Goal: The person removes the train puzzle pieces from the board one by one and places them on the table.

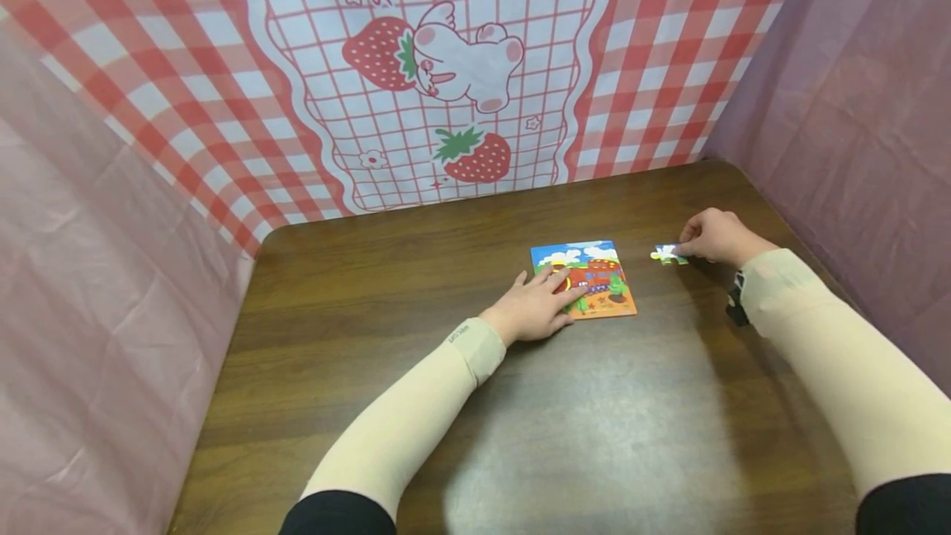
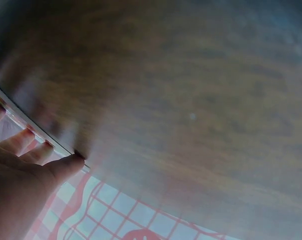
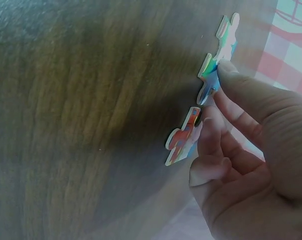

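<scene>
A square picture puzzle (image 1: 587, 254) with a red shape, clouds and green trees lies on the brown table. My left hand (image 1: 531, 306) rests on its left part with fingers spread, covering some of the picture. In the left wrist view, the thumb (image 2: 68, 167) lies along the board's edge. Off to the right of the board, my right hand (image 1: 719, 236) pinches a white, green and blue puzzle piece (image 1: 666, 254) between thumb and forefinger. The right wrist view shows a second, red and orange puzzle piece (image 3: 182, 137) beside the curled fingers.
The wooden table (image 1: 357, 295) has a rounded far edge. A red-and-white checked cloth (image 1: 297, 147) with strawberries hangs behind it. Pink curtains (image 1: 74, 312) stand at the left and right sides.
</scene>
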Motion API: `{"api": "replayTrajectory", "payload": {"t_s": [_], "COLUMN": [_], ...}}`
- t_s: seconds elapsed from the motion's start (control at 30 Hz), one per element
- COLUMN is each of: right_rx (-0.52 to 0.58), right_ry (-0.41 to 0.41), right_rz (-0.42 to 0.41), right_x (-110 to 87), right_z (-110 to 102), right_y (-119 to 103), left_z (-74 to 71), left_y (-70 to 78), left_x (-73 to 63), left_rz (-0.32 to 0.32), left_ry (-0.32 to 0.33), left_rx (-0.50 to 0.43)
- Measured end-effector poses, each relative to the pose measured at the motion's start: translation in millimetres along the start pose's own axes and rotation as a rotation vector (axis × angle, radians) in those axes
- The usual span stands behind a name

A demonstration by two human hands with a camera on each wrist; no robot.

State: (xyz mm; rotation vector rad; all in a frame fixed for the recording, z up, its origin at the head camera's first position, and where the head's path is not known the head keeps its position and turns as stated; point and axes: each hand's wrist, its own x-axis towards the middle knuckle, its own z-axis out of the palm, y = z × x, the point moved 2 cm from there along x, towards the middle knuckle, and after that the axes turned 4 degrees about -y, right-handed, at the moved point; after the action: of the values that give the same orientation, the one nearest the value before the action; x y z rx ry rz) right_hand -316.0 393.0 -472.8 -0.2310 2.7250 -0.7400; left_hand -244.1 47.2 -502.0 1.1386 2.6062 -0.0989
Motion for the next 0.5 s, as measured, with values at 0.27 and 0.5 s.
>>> {"api": "replayTrajectory", "payload": {"t_s": [0.27, 0.5], "right_rx": [0.001, -0.035], "right_ry": [-0.013, 0.009], "right_rz": [0.001, -0.012], "right_x": [4.3, 4.9], "right_z": [2.9, 2.8], "right_y": [-0.1, -6.0], "left_z": [-1.3, -2.3], "left_y": [0.7, 1.1], "left_x": [-3.2, -3.5], "left_rz": [0.001, -0.001], "left_ry": [0.001, -0.007], "left_rx": [-0.013, -0.010]}}
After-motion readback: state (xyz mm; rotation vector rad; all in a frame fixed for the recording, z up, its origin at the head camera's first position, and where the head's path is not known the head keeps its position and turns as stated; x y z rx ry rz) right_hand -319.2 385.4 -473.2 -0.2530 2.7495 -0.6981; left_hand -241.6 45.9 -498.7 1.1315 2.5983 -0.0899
